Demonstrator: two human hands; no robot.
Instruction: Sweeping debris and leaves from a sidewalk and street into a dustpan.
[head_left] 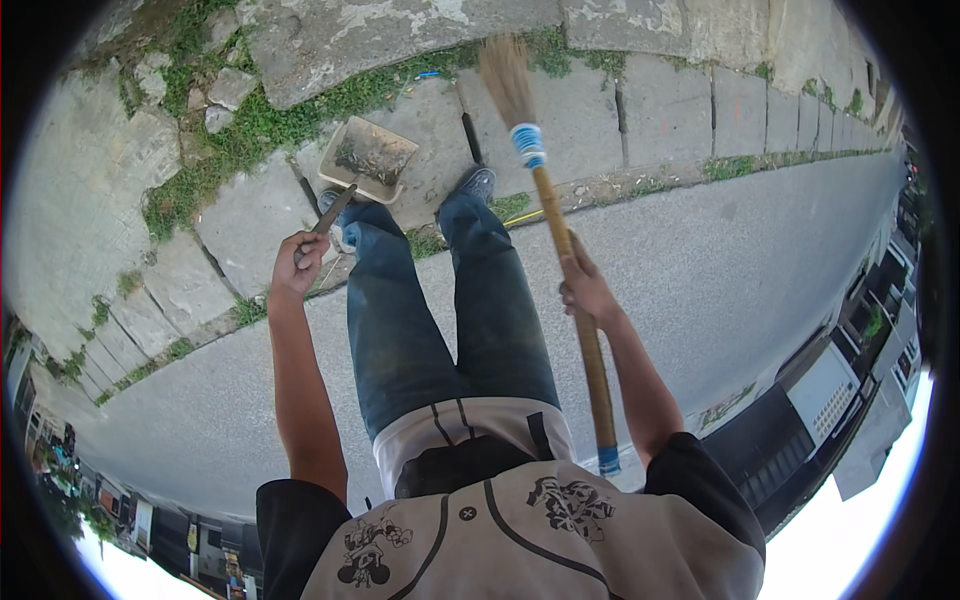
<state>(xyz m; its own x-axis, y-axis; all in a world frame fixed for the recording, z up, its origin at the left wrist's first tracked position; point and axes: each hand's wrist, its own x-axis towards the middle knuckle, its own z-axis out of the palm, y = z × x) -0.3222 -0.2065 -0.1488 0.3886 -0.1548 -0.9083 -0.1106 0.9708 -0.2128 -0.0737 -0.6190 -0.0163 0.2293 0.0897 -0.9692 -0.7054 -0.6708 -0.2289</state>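
Observation:
My left hand (301,258) is closed around the dark handle of a dustpan (395,143). The pan is a pale, box-shaped tray, held near my left shoe, with dark dirt and leaf litter inside. My right hand (584,284) grips the long, yellowish stick of a broom (508,78) partway along its length. Its straw bristles point away from me, over the concrete slabs and the grass strip, and look slightly blurred. Blue and white binding wraps the neck of the broom. I cannot tell whether the bristles touch the ground.
I stand with my shoes (478,184) at the edge of a row of concrete slabs (667,115) with dark gaps. Grass (270,122) and broken stones (232,88) lie at the far left. A small blue scrap (428,75) rests by the grass. Grey road (690,260) stretches behind.

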